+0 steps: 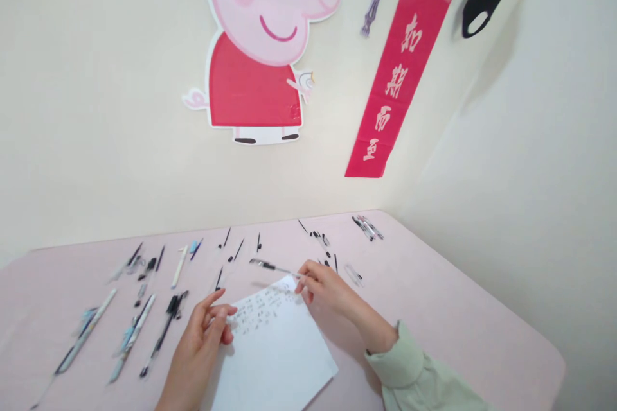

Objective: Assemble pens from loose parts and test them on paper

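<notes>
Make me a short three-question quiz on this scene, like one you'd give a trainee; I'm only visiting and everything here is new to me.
1. Which hand holds a pen?
2. True or false: the white paper has writing on it.
3. Fill in the missing word: the pig cutout on the wall is dressed in ____.

Key
1. The right hand.
2. True.
3. Red.
</notes>
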`<state>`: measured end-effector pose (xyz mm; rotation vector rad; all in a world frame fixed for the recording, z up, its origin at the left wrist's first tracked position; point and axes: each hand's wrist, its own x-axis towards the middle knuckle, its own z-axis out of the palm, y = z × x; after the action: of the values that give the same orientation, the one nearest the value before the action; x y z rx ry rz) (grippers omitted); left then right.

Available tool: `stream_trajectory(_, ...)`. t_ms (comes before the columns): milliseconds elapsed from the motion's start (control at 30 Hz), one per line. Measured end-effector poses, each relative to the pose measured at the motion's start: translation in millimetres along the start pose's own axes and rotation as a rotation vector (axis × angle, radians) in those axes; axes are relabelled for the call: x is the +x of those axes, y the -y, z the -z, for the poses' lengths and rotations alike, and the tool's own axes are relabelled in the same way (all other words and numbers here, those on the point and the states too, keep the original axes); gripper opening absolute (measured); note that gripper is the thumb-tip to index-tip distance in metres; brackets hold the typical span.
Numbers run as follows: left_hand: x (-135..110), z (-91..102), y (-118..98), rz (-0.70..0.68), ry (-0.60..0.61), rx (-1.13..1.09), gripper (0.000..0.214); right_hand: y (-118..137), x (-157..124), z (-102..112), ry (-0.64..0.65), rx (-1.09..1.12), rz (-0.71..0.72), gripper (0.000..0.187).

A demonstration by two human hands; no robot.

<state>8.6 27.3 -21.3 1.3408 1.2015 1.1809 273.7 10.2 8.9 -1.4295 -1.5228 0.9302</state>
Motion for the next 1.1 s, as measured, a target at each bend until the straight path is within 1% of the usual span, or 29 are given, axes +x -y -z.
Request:
stream_trajectory(67,-1.2,-1.2,-2.8,0.007,0.003,-0.001,0.061,-15.7,2.2,36.7,-0.228,-0.036,-0.062,0.012)
stream_trajectory(133,-3.5,-2.6,-6.2,0.018,0.025,-0.009,0.060,-36.5,1.5,78.4,-0.574,-0.203,-0.124,0.016)
stream_trajectory(167,-5.0,-3.2,-7.9,0.036,0.037,-0.006,0.059,-47.8,-1.0,99.2,-0.663,-0.251,-0.154,0.017)
stream_trajectory(233,-8.1,-4.0,-10.7,0.065,0.068,0.009,0.058,-70.2,-9.8,136.1,-0.800,-0.315,-0.206,0.021)
stream_trajectory(267,-9.3,-4.1,-11.6,0.075,0.074,0.018,0.059,-80.7,-15.1,151.2,-0.852,-0.344,-0.238,0.024)
stream_trajectory(300,-10.3,-3.9,-11.9,0.082,0.080,0.030,0.060,-90.4,-20.1,163.6,-0.896,-0.373,-0.273,0.026)
stream_trajectory(367,-11.0,-3.1,-10.7,0.099,0.078,0.053,0.062,-106.7,-26.7,180.8,-0.961,-0.424,-0.331,0.028)
stream_trajectory(433,-10.4,-2.0,-7.6,0.120,0.088,0.076,0.063,-118.4,-26.6,189.8,-1.001,-0.471,-0.361,0.030)
stream_trajectory(500,-9.3,-1.3,-4.2,0.138,0.105,0.090,0.064,-125.9,-20.6,193.6,-1.016,-0.509,-0.377,0.033)
stream_trajectory(667,-9.4,-2.7,-1.1,0.140,0.123,0.097,0.065,-134.3,2.0,195.3,-1.038,-0.562,-0.412,0.037)
stream_trajectory(833,-10.1,-3.5,-0.9,0.135,0.137,0.135,0.064,-141.8,18.0,195.4,-1.053,-0.584,-0.442,0.037)
stream_trajectory(967,-10.0,-3.3,-2.3,0.146,0.153,0.169,0.065,-145.9,20.9,195.3,-1.093,-0.569,-0.449,0.041)
stream_trajectory(1033,-10.7,-3.8,-5.4,0.139,0.144,0.185,0.065,-147.2,18.8,195.3,-1.115,-0.544,-0.436,0.039)
stream_trajectory(1100,-11.8,-4.6,-9.7,0.129,0.159,0.197,0.065,-148.8,16.0,195.5,-1.137,-0.509,-0.413,0.037)
